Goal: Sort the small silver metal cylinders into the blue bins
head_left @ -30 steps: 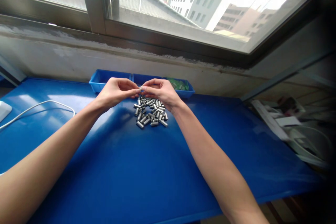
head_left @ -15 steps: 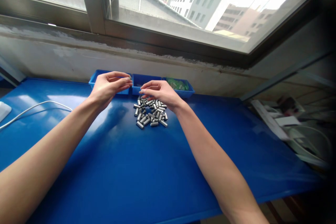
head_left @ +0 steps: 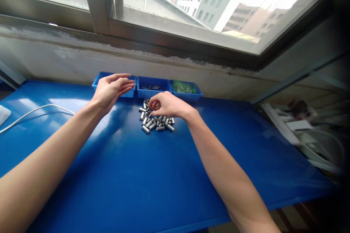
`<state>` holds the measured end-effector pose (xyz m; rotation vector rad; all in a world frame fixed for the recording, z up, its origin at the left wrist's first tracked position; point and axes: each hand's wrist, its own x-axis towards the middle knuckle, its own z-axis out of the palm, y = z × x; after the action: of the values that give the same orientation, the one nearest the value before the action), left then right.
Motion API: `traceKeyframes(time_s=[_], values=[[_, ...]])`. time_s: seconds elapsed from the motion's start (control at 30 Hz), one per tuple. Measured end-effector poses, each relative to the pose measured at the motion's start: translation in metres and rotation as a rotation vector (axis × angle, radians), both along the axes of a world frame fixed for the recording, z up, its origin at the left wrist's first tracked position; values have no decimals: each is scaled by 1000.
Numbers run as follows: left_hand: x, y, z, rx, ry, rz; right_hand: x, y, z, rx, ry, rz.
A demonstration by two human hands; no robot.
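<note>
Over the left blue bin [head_left: 96,81] hovers my left hand [head_left: 108,88], its fingers stretched out and nothing visible between them. It covers most of that bin's inside. My right hand [head_left: 172,105] is above a pile of small metal hex standoffs [head_left: 152,123], fingers bent down and thumb apart from them. Nothing shows in its grasp; whether the fingertips touch the pile I cannot tell. Several small metal pieces lie in the middle blue bin [head_left: 153,92].
A right-hand blue bin [head_left: 191,96] holds green wrapped material [head_left: 184,87]. The bins stand at the back of the blue table [head_left: 142,178], below a window. A white cable [head_left: 41,107] lies at the left. Cluttered items [head_left: 300,123] sit beyond the right edge.
My hands were together at a small piece, then parted. My left hand moved left over the bin and opened, the small piece gone from its fingertips. My right hand lowered to the pile.
</note>
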<state>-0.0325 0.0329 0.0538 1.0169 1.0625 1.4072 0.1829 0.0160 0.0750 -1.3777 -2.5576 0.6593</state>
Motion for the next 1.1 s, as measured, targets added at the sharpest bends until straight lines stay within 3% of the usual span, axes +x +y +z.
traceKeyframes(time_s=[0.23,0.73,1.1], values=[[4,-9,4,-17,151,-154,-4,0,-4,-15,4,15],[4,-8,0,-3,225,-225,7,5,2,9,42,-15],[3,-10,0,21,289,-273,-2,2,-5,-36,30,59]])
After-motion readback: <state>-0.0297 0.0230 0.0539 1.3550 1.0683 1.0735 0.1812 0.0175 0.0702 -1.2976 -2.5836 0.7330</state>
